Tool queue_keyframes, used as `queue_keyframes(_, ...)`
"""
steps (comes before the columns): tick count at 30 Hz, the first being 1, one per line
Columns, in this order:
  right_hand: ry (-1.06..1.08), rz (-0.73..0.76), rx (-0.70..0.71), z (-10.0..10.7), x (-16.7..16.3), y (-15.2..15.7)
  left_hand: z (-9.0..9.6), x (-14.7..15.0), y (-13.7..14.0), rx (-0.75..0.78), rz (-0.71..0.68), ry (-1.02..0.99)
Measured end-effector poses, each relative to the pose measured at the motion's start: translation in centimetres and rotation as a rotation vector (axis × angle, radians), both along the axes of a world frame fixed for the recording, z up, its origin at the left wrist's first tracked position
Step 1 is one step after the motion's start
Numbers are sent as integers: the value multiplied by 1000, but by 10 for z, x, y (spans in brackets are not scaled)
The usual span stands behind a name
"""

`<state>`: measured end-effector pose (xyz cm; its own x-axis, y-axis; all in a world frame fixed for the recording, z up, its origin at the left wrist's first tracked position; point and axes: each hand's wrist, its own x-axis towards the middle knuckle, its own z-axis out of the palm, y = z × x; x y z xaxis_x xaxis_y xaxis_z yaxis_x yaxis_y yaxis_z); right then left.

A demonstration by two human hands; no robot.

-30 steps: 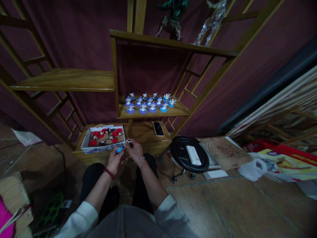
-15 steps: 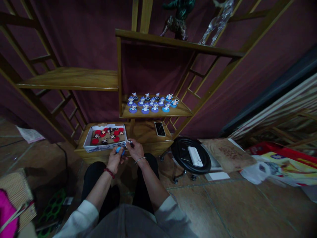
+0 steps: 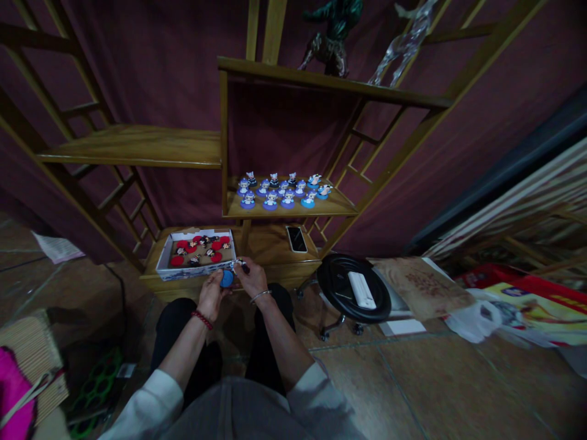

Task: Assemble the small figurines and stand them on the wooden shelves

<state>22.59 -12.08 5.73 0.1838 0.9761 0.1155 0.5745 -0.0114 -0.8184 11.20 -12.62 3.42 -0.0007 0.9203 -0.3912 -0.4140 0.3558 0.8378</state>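
My left hand (image 3: 211,294) is closed on a round blue base (image 3: 227,279), its flat face turned up toward me. Close beside it, my right hand (image 3: 250,280) pinches a small white-and-dark figurine (image 3: 238,263), partly covered by the fingers. Whether figurine and base touch, I cannot tell. Just beyond both hands lies an open white box (image 3: 165,274) holding several small dark figurines on red bases (image 3: 216,257). On the shelf above, several purple-and-white figurines (image 3: 270,199) stand in rows, with blue-based ones (image 3: 309,198) at the right and dark ones behind.
A phone (image 3: 296,239) rests on the low wooden ledge (image 3: 266,244). To my right is a black wheeled stool (image 3: 334,284) with a white object (image 3: 362,289) on it. Plastic bags (image 3: 474,318) lie farther right. Large statues (image 3: 331,36) stand on the top shelf.
The blue base in my left hand has turned so that its round face shows more fully. My right hand stays in nearly the same place with the figurine.
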Motion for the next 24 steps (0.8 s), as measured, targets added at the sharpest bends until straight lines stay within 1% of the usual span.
queue_keyframes(5, 10, -1, 20, -4, 0, 1, -2, -2, -1, 27, 10, 14)
queue_keyframes(14, 22, 10, 32, -10, -2, 2, 6, -1, -3, 5, 2, 72)
queue_keyframes(21, 1, 16, 33, -9, -1, 3, 1, 1, -2, 17, 68, 66)
queue_keyframes(24, 3, 22, 36, -11, 0, 3, 2, 3, -2, 9, 64, 64)
